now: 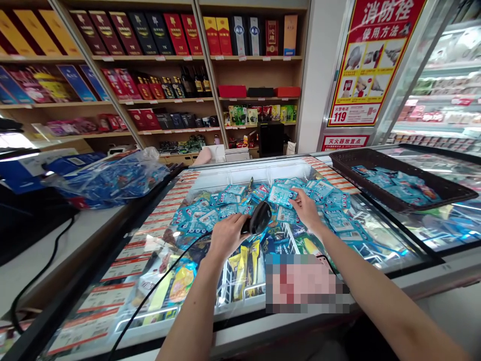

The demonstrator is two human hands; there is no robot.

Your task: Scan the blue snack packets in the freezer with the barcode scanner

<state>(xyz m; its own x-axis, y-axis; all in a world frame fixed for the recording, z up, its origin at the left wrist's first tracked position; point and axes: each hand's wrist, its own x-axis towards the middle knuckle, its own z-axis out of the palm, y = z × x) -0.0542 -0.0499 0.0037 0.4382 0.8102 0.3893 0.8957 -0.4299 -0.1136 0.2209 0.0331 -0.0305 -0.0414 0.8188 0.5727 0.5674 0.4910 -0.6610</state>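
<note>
My left hand [230, 231] is wrapped round the handle of a black barcode scanner [260, 217], whose cable [158, 283] runs down to the lower left. Between the fingers of my right hand [305, 208] is a small blue packet [280, 195], pinched by its right edge just beyond the scanner head. Many similar blue packets [199, 218] lie spread over the glass top of a chest freezer [391, 250] under both hands. Yellow-wrapped goods [248, 263] in white wire baskets show through the glass.
A dark tray [404, 188] of blue packets stands on the right. At left, a clear plastic bag [112, 175] of packets rests on a counter. A blurred-out pinkish object [304, 283] lies at the freezer's near edge. Shelves [158, 57] of boxed goods line the back.
</note>
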